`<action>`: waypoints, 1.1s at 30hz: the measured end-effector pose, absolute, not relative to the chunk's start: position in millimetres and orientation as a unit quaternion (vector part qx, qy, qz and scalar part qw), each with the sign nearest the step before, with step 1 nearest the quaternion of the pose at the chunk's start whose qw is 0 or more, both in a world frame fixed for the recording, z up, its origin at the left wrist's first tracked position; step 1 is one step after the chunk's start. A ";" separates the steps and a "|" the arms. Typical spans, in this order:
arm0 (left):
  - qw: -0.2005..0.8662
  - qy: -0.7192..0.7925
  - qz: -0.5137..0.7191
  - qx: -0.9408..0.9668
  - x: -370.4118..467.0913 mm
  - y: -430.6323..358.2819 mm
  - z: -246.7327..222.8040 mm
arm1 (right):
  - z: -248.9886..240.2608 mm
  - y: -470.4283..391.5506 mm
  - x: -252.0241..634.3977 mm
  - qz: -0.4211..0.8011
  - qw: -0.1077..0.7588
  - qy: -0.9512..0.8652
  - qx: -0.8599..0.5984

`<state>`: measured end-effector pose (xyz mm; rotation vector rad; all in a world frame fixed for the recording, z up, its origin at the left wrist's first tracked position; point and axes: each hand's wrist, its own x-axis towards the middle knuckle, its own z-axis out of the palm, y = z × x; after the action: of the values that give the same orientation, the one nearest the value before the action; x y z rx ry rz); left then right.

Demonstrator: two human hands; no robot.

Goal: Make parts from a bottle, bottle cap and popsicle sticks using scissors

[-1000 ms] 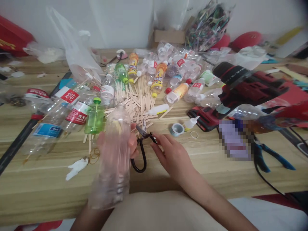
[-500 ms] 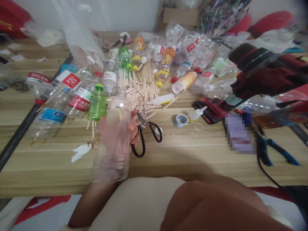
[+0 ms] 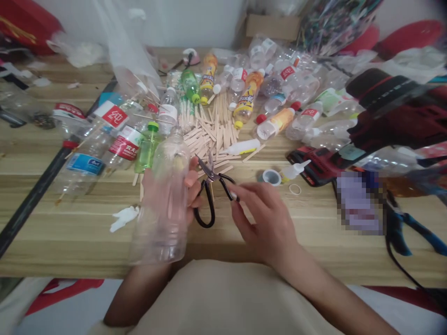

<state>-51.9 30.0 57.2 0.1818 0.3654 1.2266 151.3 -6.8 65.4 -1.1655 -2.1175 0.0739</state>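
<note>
My left hand is wrapped round a clear plastic bottle, which is tilted, capless and without a label. Its fingers show at the bottle's right side. Beside them lies a pair of scissors with black loop handles, blades pointing away and apart. My right hand has its thumb and forefinger closed round the right loop of the scissors. A small white piece shows between these fingertips, mostly hidden. A crumpled white piece lies left of the bottle.
Wooden sticks lie in a heap beyond the scissors. Labelled bottles stand and lie to the left and along the back. At the right are a glue bottle, a tape roll, a red power drill and blue-handled pliers.
My right hand has come in from the lower right and reached the handle of the scissors. My left hand keeps its hold on the bottle. The view has shifted slightly left.
</note>
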 end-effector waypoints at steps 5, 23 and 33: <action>0.807 0.174 0.555 0.102 -31.8 22.3 70.5 | 30.1 23.2 133.6 -0.066 0.308 -0.807 -0.499; 0.768 0.223 0.600 -0.007 -20.5 37.4 87.4 | 42.8 25.0 168.5 0.262 0.388 -0.656 -0.592; 0.668 0.378 0.641 0.020 -25.6 51.2 96.9 | 75.8 -20.3 165.6 0.155 0.371 -0.788 -0.466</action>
<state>-25.6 51.2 96.9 0.0448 0.8523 1.4459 165.6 -20.3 75.8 -1.1962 -2.0202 0.3973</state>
